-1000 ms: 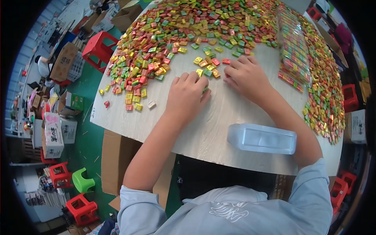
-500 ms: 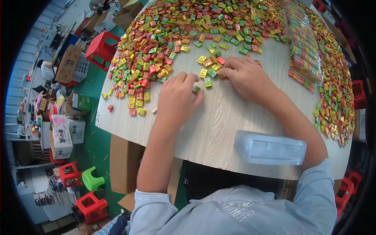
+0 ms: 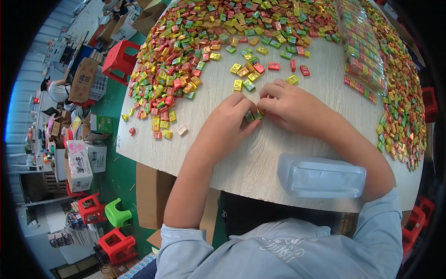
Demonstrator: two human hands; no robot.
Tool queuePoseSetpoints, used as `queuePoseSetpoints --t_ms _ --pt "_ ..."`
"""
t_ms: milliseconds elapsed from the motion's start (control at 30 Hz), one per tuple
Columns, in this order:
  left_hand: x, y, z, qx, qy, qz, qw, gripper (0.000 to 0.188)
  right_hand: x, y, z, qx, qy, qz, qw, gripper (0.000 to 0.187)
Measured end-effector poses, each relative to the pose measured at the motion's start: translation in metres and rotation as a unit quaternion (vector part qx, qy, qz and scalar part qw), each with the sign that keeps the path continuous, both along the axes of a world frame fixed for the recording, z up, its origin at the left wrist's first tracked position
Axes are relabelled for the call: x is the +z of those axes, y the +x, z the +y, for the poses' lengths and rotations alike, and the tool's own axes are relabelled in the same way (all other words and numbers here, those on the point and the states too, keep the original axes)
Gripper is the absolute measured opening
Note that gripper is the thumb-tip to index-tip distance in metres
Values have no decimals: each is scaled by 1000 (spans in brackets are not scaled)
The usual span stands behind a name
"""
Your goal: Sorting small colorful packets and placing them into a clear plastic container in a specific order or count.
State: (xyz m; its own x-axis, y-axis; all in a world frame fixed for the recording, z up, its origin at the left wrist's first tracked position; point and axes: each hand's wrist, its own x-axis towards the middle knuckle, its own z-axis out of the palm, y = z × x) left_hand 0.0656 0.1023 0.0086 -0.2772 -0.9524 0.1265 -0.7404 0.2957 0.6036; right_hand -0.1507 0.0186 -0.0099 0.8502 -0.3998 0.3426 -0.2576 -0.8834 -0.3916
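My left hand (image 3: 228, 122) is closed around a small green wrapped candy (image 3: 249, 116), held between thumb and fingers just over the table. Beside it, my right hand (image 3: 291, 108) pinches a yellow wrapped candy (image 3: 260, 112) against the green one; its fingertips are partly hidden. Just beyond the hands lie loose candies, among them a yellow one (image 3: 237, 85), a green one (image 3: 249, 85) and a red one (image 3: 259, 68). A large heap of red, green, yellow and orange candies (image 3: 186, 51) spreads over the far and left parts of the table.
A translucent plastic box (image 3: 325, 179) lies by my right forearm. Clear-wrapped rows of candies (image 3: 364, 56) stand at the far right, with another heap (image 3: 402, 116) beyond them. Red stools (image 3: 121, 60) and cartons (image 3: 79, 165) are on the left floor; a person (image 3: 56, 90) is farther off.
My hands have come together, the left moving right and the right drawing nearer to me. Red and yellow candies that the right hand covered now show on the table.
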Motion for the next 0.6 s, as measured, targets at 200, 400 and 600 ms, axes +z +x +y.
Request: queuePoseSetpoints --t_ms 200,400,600 --pt "2 5 2 -6 9 18 1000 21 7 1 1 1 18 16 1000 18" --pt "7 20 18 14 -19 -35 999 19 10 16 2 -24 8 67 997 23" --pt "11 46 44 122 3 -36 992 20 8 41 -2 -73 -16 -1 997 37"
